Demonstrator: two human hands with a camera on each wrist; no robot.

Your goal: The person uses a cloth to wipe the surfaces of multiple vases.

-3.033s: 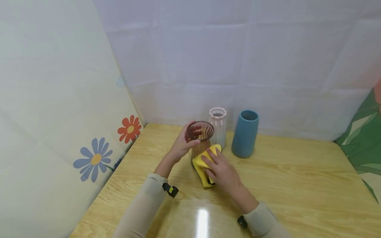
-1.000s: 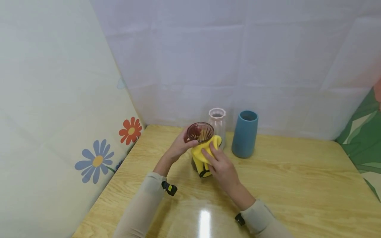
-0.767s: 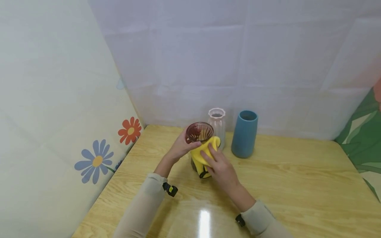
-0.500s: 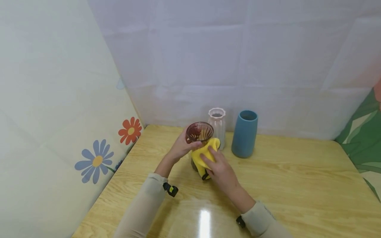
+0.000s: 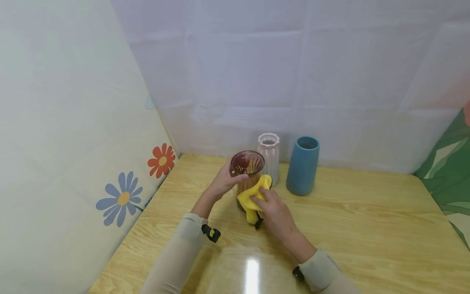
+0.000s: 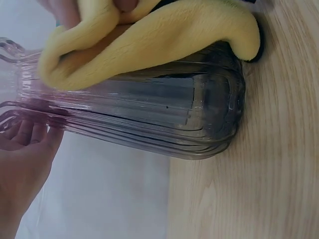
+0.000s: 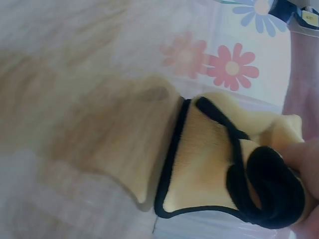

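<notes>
My left hand grips a ribbed, purple-brown glass vase just below its wide rim, thumb at the front. The vase stands upright on the table, and its thick clear base shows in the left wrist view. My right hand pinches a bunched yellow cloth with black edging and presses it on the vase's right front side. In the left wrist view the cloth lies along the glass; in the right wrist view its lower corner hangs close over the table. The cloth hides part of the vase's body.
Right behind the glass vase stands a pale pink-white fluted vase, partly hidden. A matte blue vase is to its right. Pale sheeting closes off the table's back, and a flower-printed sheet its left side.
The cloth has slid up the glass vase toward its rim, then back down, baring more of the upper body. The left hand and both other vases stay in place.
</notes>
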